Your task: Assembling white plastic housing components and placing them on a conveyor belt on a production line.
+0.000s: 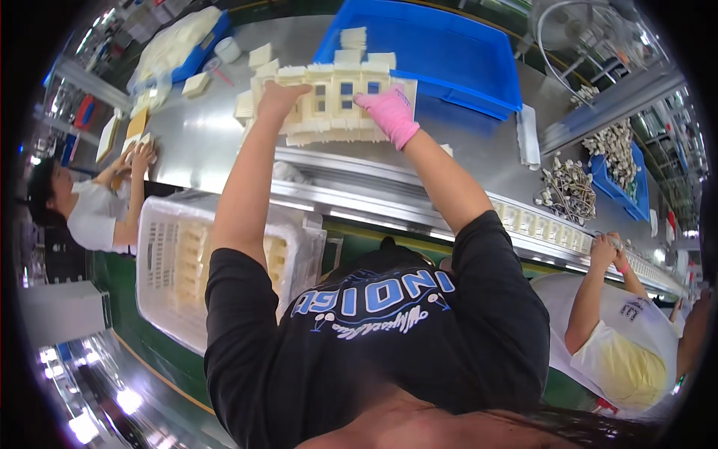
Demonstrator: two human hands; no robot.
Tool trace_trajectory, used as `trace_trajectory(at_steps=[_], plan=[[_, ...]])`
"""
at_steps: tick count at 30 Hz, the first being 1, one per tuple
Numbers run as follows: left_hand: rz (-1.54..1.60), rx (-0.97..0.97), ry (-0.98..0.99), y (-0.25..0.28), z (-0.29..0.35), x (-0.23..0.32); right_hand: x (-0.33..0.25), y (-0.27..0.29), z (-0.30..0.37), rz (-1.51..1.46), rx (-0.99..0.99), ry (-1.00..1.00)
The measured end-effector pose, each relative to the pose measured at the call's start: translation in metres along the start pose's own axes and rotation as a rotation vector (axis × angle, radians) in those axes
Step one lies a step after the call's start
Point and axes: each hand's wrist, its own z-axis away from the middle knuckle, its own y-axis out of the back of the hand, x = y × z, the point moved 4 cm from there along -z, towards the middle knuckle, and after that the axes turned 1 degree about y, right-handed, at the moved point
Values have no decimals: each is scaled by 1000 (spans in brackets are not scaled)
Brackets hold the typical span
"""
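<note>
Cream plastic housings [322, 101] with square openings sit side by side in a row on the metal bench before me. My left hand [278, 102], bare, grips the row near its left end, index finger lying along the top. At the right part of the row, my right hand [390, 116] in a pink glove grips the housings, its fingertips by a square opening. Some fingers of both hands are hidden behind the parts. Loose cream pieces [353, 39] are stacked just beyond the row, and more lie to its left.
A big blue bin [456, 56] stands behind at the right. A white crate [161, 277] of cream parts is below the bench. A metal rail [359, 176] with a conveyor of parts runs along the front edge. Co-workers [97, 202] sit at left and right; cable bundles [566, 191] lie far right.
</note>
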Motion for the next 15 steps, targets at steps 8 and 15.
trace_trajectory(at_steps=[8,15], plan=[[30,-418,170,-112,-36,-25,125,-31,-42,46,-15,-255],[3,-407,273,-115,-43,-42,126,-48,-45,-27,-228,-229]])
